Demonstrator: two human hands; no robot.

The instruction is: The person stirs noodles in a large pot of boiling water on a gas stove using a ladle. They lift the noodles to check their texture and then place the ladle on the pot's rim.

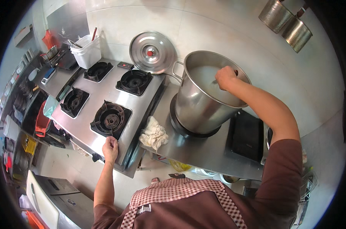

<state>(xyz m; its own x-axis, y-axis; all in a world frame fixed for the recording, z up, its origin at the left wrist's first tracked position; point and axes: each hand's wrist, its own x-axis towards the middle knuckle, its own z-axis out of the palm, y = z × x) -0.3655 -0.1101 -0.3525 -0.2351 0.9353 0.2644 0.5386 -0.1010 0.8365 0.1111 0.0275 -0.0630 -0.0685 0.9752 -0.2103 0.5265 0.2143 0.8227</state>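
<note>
My right hand (pixel 226 78) is closed around the dark handle of a utensil over a tall stainless steel stockpot (pixel 205 111). The utensil's lower part dips into cloudy, whitish liquid (pixel 203 75) in the pot and is mostly hidden. The pot stands on a round black base (pixel 187 132). My left hand (pixel 111 145) rests at the front edge of the near right burner (pixel 111 121) of a steel gas stove, fingers curled; whether it grips anything does not show. A crumpled white cloth (pixel 154 134) lies between stove and pot.
A steel lid with a red knob (pixel 150 53) leans on the wall behind the stove. A white plastic bin (pixel 87 54) holds utensils at the back left. Right of the pot lies a black flat panel (pixel 246 135). Perforated metal strainers (pixel 297 33) hang at the upper right.
</note>
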